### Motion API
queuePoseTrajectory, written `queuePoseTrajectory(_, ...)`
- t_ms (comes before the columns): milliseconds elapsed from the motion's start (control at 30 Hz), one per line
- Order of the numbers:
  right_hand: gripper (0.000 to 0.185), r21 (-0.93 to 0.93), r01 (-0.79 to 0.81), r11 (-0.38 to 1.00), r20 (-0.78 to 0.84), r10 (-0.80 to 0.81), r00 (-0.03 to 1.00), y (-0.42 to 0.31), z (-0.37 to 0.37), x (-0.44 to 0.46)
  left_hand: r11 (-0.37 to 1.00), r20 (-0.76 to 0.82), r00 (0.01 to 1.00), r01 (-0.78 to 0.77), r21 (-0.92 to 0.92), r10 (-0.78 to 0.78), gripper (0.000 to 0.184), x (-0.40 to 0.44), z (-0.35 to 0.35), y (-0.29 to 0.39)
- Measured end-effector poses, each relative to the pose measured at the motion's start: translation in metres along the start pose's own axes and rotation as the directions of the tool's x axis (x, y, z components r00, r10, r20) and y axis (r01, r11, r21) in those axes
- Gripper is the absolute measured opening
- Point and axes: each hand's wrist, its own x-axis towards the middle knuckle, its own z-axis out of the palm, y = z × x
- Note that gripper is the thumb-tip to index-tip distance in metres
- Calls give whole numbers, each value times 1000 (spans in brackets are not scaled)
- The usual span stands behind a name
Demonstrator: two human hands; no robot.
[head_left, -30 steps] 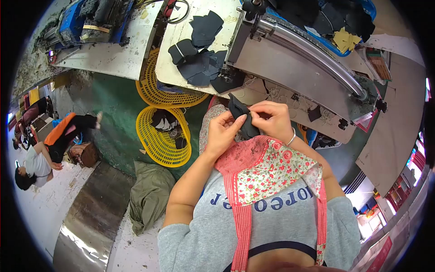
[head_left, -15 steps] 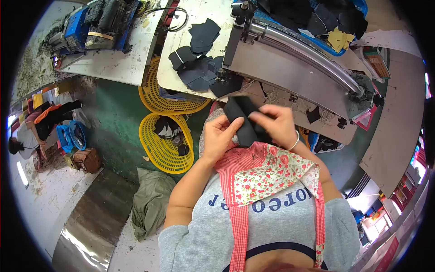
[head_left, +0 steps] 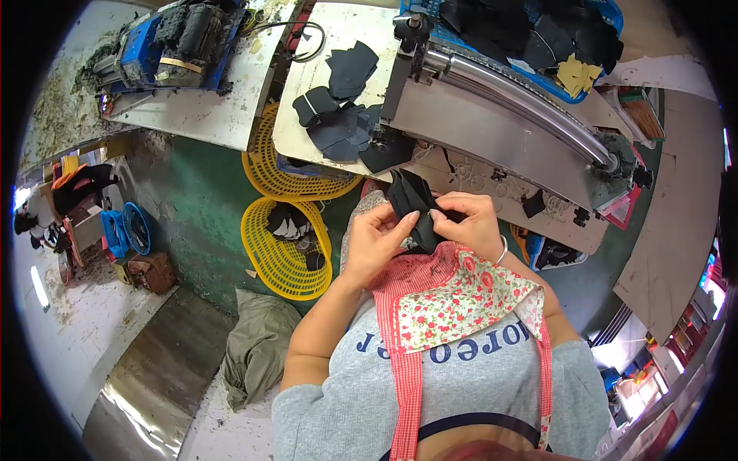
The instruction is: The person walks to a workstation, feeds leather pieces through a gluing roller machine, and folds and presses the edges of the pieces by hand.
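Note:
Several black cut pieces (head_left: 409,195), stacked and slightly fanned, are held over my lap, just above the floral apron (head_left: 453,303). My left hand (head_left: 378,244) grips them from the left, thumb on top and fingers underneath. From the other side my right hand (head_left: 470,224), with a bangle on its wrist, pinches their edge between thumb and fingers. The two thumbs nearly meet on the pieces. Whether they are fabric or thin leather I cannot tell. On the pale table ahead lie loose black pieces (head_left: 338,132) and a tied black bundle (head_left: 315,106).
A machine with a long steel roller (head_left: 523,104) stands ahead right. Behind it is a blue basket (head_left: 567,94) of black pieces. Yellow baskets (head_left: 250,253) stand at left, near a grey-green sack (head_left: 261,346). A blue motor (head_left: 132,48) sits on the left bench.
My right hand, blurred before, has closed on the pieces nearer to my left thumb. The flat folded-looking stack now appears bent and fanned. The view has shifted slightly.

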Motion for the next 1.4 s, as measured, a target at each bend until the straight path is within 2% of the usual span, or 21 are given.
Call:
queuePoseTrajectory(33, 11, 73, -78, 994, -10, 78, 997, -2, 0, 1, 1000, -2, 1000, 4, -12, -4, 18, 1, -4, -3)
queuePoseTrajectory(67, 12, 121, -339, 933, -13, 343, 939, -4, -8, 3, 1000, -3, 1000, 10, -24, -10, 18, 1, -8, -4)
queuePoseTrajectory(100, 13, 194, -365, 910, -86, 387, 918, 8, -16, 11, 999, -62, 998, -18, -30, 16, 17, 1, -10, -3)
queuePoseTrajectory(167, 14, 539, -195, 819, -330, 418, 846, 11, -28, 26, 996, -181, 981, -82, -39, 74, 16, 3, -14, -1)
queuePoseTrajectory(233, 11, 23, -196, 980, -237, 196, 952, 14, -31, 18, 982, -193, 977, -51, 183, 87, 14, 4, -11, -1)
queuePoseTrajectory(300, 14, -18, -148, 989, 98, 149, 984, -12, -12, 7, 917, -189, 979, 8, 400, 73, 13, 0, -4, 2)
queuePoseTrajectory(333, 12, -22, -17, 1000, 103, 19, 994, -13, -3, 5, 879, -143, 989, 104, 466, -41, 15, -2, 2, 13)
queuePoseTrajectory(367, 10, -25, 111, 994, 110, -107, 988, -11, 2, 3, 936, -112, 992, 93, 340, -58, 15, -1, 1, 9)
queuePoseTrajectory(467, 14, 23, 4, 1000, 147, -7, 989, -1, -9, 5, 998, -64, 996, 56, 18, -55, 15, 2, -2, -2)
queuePoseTrajectory(500, 11, 60, -257, 965, 102, 250, 963, 3, -15, 4, 1000, -97, 995, 18, 5, -17, 15, 2, -1, 2)
queuePoseTrajectory(567, 15, 463, -326, 824, -146, 434, 889, 13, -27, 21, 998, -167, 984, -61, -24, 56, 15, 2, 1, 8)
queuePoseTrajectory(667, 12, 138, -220, 966, -171, 242, 955, 7, -29, 19, 993, -196, 980, -14, 119, 37, 16, 8, 0, 5)
queuePoseTrajectory(700, 13, -7, -183, 983, -57, 182, 982, -4, -22, 15, 985, -198, 980, 15, 170, 19, 16, 8, 1, 3)
queuePoseTrajectory(800, 13, -99, 120, 988, 74, -113, 991, -4, -9, 15, 986, -106, 993, -37, 160, 54, 16, 10, 8, 3)
queuePoseTrajectory(1067, 13, -99, 148, 984, 88, -140, 986, -9, -10, 18, 997, 0, 997, -79, 27, 79, 16, 7, 13, 7)
queuePoseTrajectory(1133, 12, -91, 148, 985, 70, -142, 987, -7, -8, 18, 995, 0, 1000, -20, 101, 20, 16, 6, 12, 15)
queuePoseTrajectory(1267, 4, 137, -244, 960, -172, 266, 949, 1, -20, 18, 988, -87, 995, -43, 150, 57, 13, 8, 3, 7)
queuePoseTrajectory(1300, 5, 196, -257, 946, -308, 308, 900, 13, -35, 24, 996, -159, 983, -86, 24, 89, 11, 10, 3, 11)
queuePoseTrajectory(1333, 7, 314, -131, 940, -538, 290, 791, 27, -48, 33, 994, -216, 970, -109, 7, 108, 10, 11, 1, 15)
queuePoseTrajectory(1367, 8, 234, -76, 969, -601, 206, 772, 21, -59, 36, 991, -273, 954, -135, -9, 127, 10, 11, -2, 18)
queuePoseTrajectory(1400, 7, 78, -100, 992, -599, 127, 790, 15, -60, 35, 985, -250, 956, -126, 118, 152, 9, 10, -13, 12)
